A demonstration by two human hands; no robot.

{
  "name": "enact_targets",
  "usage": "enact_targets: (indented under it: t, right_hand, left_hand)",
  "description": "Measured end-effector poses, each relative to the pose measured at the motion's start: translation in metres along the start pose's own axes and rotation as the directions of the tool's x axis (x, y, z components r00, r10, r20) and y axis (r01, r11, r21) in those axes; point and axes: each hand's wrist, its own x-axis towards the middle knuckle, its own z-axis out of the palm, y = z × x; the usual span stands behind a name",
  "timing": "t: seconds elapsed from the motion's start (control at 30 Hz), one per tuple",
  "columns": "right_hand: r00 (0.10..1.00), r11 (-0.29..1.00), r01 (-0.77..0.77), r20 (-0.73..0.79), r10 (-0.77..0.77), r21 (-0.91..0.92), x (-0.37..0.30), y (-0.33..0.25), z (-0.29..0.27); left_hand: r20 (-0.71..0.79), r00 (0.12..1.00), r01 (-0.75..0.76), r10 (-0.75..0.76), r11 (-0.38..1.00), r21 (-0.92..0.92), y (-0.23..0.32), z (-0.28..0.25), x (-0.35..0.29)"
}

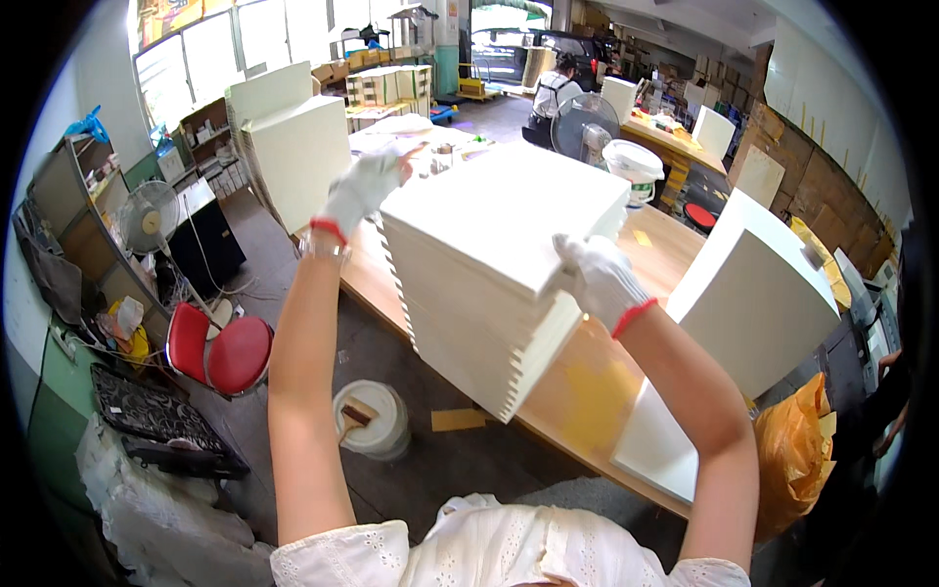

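Observation:
A tall stack of white sheets (509, 210), with notched edges down its sides, stands on the wooden table in front of me. My left hand (360, 191), in a white knit glove with a red cuff, is raised by the stack's far left corner. Its fingers are stretched out and hold nothing I can see. On the near right side, my right hand (604, 279), gloved the same way, has its fingers bent against the stack's top edge and corner. Part of that grip is hidden by the hand itself.
The wooden table (650, 240) carries a curved white stack (753, 293) at right and a white bucket (634, 166) behind. Below at left are a lidded tub (372, 419) with a brush, a red chair (235, 352) and a standing fan (149, 215). A person (556, 93) is farther back.

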Motion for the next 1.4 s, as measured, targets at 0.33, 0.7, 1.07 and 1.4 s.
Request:
enact_targets:
  t: [0.33, 0.7, 1.07, 1.4]
  right_hand:
    - [0.672, -0.161, 0.546, 0.545, -0.502, -0.822, -0.073, 0.008, 0.021]
    - [0.721, -0.109, 0.413, 0.398, -0.567, -0.904, -0.068, 0.024, 0.042]
    - [0.703, -0.075, 0.419, 0.375, -0.605, -0.905, -0.067, 0.034, 0.041]
    - [0.588, -0.328, 0.289, 0.437, -0.681, -0.899, -0.061, 0.062, 0.035]
  left_hand:
    - [0.159, 0.973, 0.163, -0.169, 0.008, -0.987, -0.014, 0.076, -0.064]
    - [0.193, 0.967, 0.173, -0.165, -0.131, -0.976, -0.03, 0.099, -0.06]
    - [0.311, 0.946, 0.309, -0.094, -0.041, -0.95, -0.037, 0.085, -0.051]
    - [0.271, 0.945, 0.248, -0.183, -0.139, -0.959, -0.035, 0.102, -0.065]
